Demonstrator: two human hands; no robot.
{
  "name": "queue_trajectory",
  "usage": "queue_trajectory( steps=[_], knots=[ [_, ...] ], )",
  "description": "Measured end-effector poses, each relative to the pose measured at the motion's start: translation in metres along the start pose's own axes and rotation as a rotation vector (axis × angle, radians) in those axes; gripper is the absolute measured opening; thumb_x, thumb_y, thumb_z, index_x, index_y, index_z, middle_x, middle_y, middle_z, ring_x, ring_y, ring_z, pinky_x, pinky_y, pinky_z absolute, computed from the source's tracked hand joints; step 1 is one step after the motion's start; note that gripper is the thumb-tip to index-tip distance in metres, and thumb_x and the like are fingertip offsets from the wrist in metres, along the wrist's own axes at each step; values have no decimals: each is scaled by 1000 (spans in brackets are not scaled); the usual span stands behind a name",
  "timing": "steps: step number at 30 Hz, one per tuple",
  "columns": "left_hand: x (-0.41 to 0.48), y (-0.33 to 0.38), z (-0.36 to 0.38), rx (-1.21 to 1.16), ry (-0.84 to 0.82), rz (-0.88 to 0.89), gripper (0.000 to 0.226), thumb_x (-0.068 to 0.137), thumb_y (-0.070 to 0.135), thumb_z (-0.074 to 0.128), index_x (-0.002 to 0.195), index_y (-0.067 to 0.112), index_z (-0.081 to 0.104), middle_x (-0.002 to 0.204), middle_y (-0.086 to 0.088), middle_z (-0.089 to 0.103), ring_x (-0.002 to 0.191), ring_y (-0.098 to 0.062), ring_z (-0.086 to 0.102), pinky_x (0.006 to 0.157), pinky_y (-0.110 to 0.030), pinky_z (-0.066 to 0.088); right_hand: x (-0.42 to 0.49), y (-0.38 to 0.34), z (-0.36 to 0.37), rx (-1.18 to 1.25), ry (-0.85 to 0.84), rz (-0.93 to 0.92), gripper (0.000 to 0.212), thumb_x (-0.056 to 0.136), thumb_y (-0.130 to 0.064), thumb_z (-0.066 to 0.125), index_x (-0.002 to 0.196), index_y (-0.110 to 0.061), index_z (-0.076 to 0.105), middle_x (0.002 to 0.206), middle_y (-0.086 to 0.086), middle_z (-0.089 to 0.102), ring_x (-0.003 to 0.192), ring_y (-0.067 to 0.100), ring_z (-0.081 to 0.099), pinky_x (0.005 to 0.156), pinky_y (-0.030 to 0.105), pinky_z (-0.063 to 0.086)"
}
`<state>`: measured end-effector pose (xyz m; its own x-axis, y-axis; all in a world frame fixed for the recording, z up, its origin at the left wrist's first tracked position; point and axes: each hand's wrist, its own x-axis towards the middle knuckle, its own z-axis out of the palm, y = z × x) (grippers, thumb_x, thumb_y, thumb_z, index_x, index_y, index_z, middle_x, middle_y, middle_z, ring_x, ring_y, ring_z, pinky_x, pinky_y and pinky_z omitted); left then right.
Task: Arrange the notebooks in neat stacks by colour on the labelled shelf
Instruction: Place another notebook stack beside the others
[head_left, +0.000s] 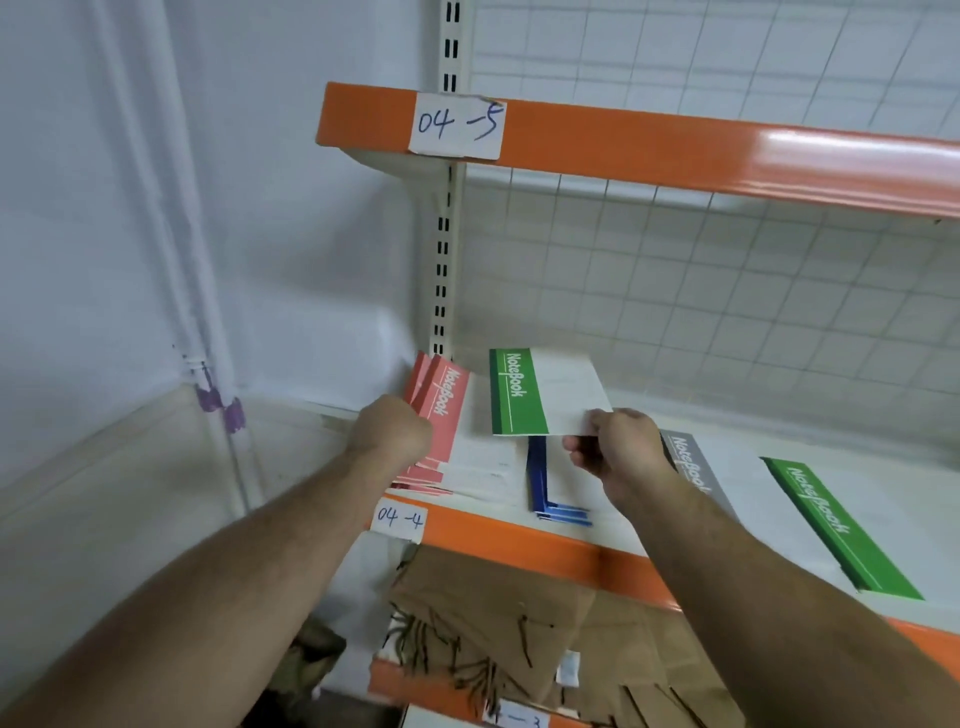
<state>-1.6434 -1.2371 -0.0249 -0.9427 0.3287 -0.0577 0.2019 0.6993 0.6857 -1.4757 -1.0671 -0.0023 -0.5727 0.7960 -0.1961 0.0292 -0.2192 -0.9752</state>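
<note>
On the shelf labelled 04-4 (400, 518) a fanned stack of red notebooks (441, 415) lies at the far left. My left hand (395, 431) is curled at its left edge and grips several of them. My right hand (618, 452) pinches a green-and-white notebook (545, 392) by its near right corner and holds it lifted above the shelf. Under it lies a stack of blue notebooks (545, 488). A grey notebook (696, 467) is partly hidden behind my right wrist. Another green notebook (841, 530) lies at the right.
The orange-edged shelf above carries the label 04-5 (457, 124) and has a wire-grid back panel (727, 312). Below, brown fringed cloth (493, 613) lies on a lower shelf. A white wall (156, 260) closes the left side.
</note>
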Motion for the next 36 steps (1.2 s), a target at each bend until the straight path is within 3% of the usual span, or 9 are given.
queue_trajectory(
  steps=[5, 10, 14, 20, 25, 27, 30, 33, 36],
  knots=[
    [2, -4, 2, 184, 9, 35, 24, 93, 30, 62, 101, 7, 64, 91, -7, 70, 68, -24, 68, 59, -29, 55, -6, 3, -1, -2, 31, 0, 14, 102, -6, 42, 111, -4, 53, 83, 16, 68, 54, 19, 64, 53, 32, 54],
    [-3, -6, 3, 253, 50, 25, 31, 91, 35, 63, 111, 12, 58, 103, -8, 59, 81, -25, 66, 67, -33, 57, -7, 8, 1, -11, 53, 18, 13, 103, -7, 42, 108, -5, 54, 80, 16, 68, 56, 20, 63, 55, 32, 55],
    [-8, -4, 3, 385, 127, 159, 52, 88, 37, 66, 131, 13, 48, 121, -12, 48, 113, -28, 50, 88, -42, 50, -10, 16, 0, -12, 54, 36, 11, 103, -8, 42, 108, -7, 53, 79, 15, 70, 56, 20, 63, 56, 33, 56],
    [-21, 17, 24, 349, 135, 463, 42, 100, 31, 45, 138, 15, 50, 140, -5, 50, 128, -25, 43, 108, -48, 35, -13, 18, -16, 4, 89, 22, 12, 103, -7, 41, 108, -8, 52, 73, 13, 70, 53, 21, 64, 50, 31, 53],
    [-42, 51, 53, 330, 9, 613, 49, 104, 33, 34, 151, 21, 39, 158, 3, 35, 147, -17, 28, 121, -44, 18, -20, 16, -56, -33, 133, -8, 18, 101, -4, 39, 98, -6, 57, 54, 10, 65, 51, 23, 58, 49, 30, 48],
    [-53, 66, 68, 317, -29, 664, 48, 105, 30, 31, 151, 19, 39, 159, 3, 35, 147, -16, 29, 122, -43, 18, -21, 15, -79, -55, 149, -1, 16, 101, -7, 39, 102, -6, 55, 57, 13, 65, 50, 24, 56, 47, 26, 43],
    [-67, 88, 90, 327, -88, 686, 49, 105, 29, 29, 153, 19, 36, 159, 2, 34, 147, -17, 28, 121, -42, 20, -18, 14, -115, 4, 170, -4, 13, 100, -7, 41, 106, -4, 53, 61, 14, 67, 54, 25, 60, 55, 33, 48],
    [-80, 112, 117, 352, -90, 711, 47, 104, 29, 28, 147, 19, 43, 154, 1, 43, 141, -17, 37, 117, -41, 28, -15, 13, -156, 60, 170, -18, 14, 98, -1, 42, 104, -1, 54, 63, 15, 66, 52, 25, 58, 52, 33, 49],
    [-98, 138, 146, 329, -104, 699, 48, 104, 28, 29, 148, 18, 42, 155, 1, 41, 143, -18, 35, 118, -42, 26, -11, 11, -200, 38, 183, -15, 13, 100, -3, 42, 106, -2, 53, 68, 16, 66, 51, 23, 59, 48, 31, 49]
  ],
)
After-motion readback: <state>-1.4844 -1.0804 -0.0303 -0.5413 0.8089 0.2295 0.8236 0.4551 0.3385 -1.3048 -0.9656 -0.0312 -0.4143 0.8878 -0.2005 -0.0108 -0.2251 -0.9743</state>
